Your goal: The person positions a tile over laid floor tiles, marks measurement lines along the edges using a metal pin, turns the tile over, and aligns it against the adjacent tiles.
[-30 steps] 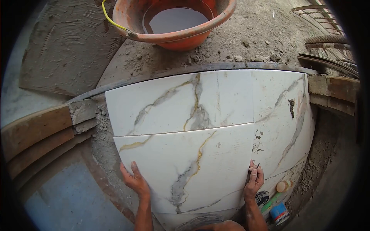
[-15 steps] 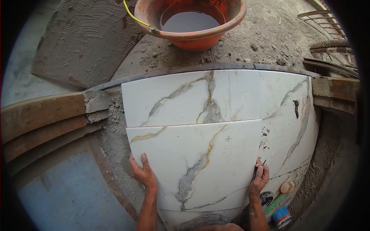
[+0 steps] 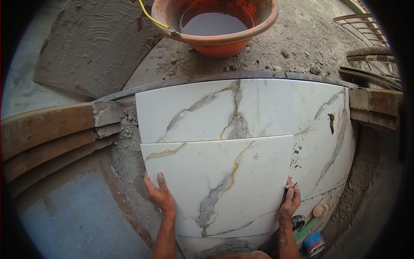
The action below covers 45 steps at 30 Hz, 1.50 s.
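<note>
A white marbled tile (image 3: 185, 177) with grey and gold veins lies in front of me, its far edge along another marbled tile (image 3: 276, 108). My left hand (image 3: 160, 193) grips its left edge, thumb over the top face and fingers at the side. At the opposite edge is my right hand (image 3: 290, 203), with curled fingers against the tile's side. Pinched in that hand is a thin dark pencil-like stick (image 3: 295, 185), mostly hidden by the fingers. More marbled tile (image 3: 319, 142) with dark mortar crumbs extends to the right.
An orange basin (image 3: 222, 49) of cloudy water stands beyond the tiles. By my right forearm lie a mallet (image 3: 320, 210) with a green handle and a blue can (image 3: 314, 242). Brown steps (image 3: 47, 129) rise at left; a mortar-smeared board (image 3: 95, 47) lies behind them. Metal bars (image 3: 366, 26) are at far right.
Almost nothing differs. Both hands keep their places on the tile edges, and the stick in my right hand has tilted slightly; the view has shifted a little.
</note>
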Motion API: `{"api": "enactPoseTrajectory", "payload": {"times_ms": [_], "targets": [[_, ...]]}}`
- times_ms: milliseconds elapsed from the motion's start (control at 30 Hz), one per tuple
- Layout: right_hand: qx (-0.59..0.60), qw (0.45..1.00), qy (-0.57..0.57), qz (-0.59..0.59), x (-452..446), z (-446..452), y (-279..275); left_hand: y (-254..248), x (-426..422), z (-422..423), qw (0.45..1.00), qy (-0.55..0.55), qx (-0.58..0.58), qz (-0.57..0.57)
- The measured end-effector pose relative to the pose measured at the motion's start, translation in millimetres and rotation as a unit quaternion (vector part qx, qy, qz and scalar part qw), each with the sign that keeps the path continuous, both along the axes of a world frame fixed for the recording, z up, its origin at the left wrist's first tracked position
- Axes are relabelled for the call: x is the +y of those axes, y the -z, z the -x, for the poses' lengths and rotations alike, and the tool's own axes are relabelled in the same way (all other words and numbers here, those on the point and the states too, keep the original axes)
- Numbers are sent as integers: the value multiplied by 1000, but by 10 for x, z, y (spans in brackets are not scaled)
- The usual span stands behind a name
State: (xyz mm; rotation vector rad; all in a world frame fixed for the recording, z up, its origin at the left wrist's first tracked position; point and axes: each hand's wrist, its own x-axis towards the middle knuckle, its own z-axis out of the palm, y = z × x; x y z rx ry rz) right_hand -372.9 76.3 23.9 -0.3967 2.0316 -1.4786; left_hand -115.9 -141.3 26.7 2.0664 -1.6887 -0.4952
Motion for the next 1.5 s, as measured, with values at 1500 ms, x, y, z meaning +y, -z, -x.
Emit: {"api": "enactPoseTrajectory", "payload": {"times_ms": [1500], "targets": [[44, 994, -50, 86, 10, 22, 101, 118, 32, -738, 894, 131, 405, -141]]}}
